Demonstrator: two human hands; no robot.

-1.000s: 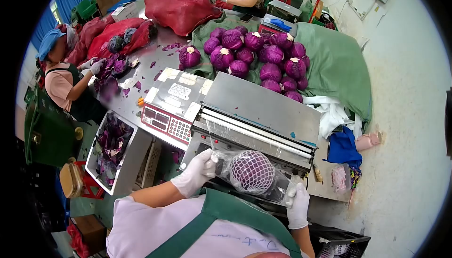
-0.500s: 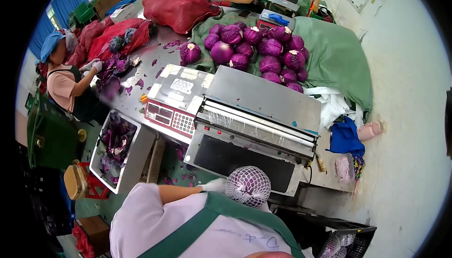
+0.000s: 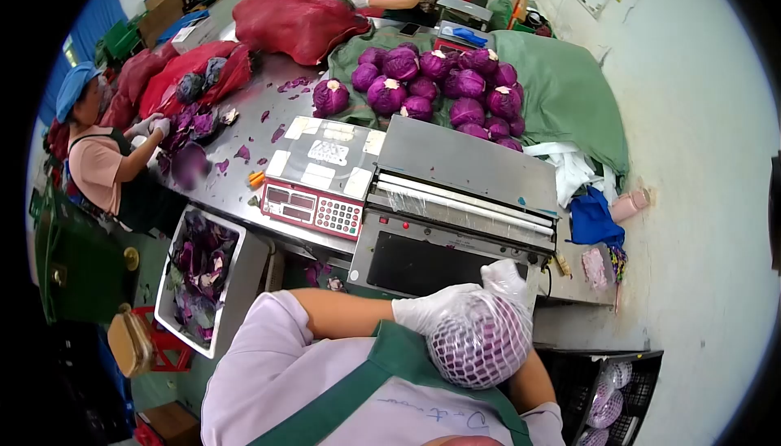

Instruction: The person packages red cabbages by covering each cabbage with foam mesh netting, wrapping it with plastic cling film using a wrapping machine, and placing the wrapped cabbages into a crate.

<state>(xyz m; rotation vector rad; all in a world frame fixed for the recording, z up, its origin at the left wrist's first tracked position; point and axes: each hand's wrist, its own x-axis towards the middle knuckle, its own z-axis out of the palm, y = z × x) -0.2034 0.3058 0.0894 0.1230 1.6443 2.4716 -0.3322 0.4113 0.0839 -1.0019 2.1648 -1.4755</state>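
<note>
The netted purple cabbage [image 3: 480, 344] is now in front of the green apron [image 3: 403, 365], just beyond the near edge of the wrapping machine [image 3: 464, 161]. A second ago it was over the front of the machine, with clear film stretched out between two spread hands; half a second ago it had dropped low against the apron, the left hand mostly behind it. Now it sits farther right and looks larger. The film no longer spans outward; glossy patches show it lying close over the net.

The cabbage is round and deep purple, and the white mesh draws pale diamonds across it, bunched tighter toward the upper side. Both gloved hands clasp it: the left hand [image 3: 431, 308] lies along its upper left, and the right hand [image 3: 504, 279] comes round from behind, showing at the top, most of its palm hidden.

The machine's black plate [image 3: 419, 263] is partly covered by the hands. To its left stands the scale [image 3: 325, 153] on the metal desk [image 3: 260, 100]. Beyond, bare cabbages [image 3: 464, 88] lie heaped on green cloth [image 3: 565, 92]. At lower right, a black crate [image 3: 561, 381] holds other netted cabbages [image 3: 606, 405].
</note>
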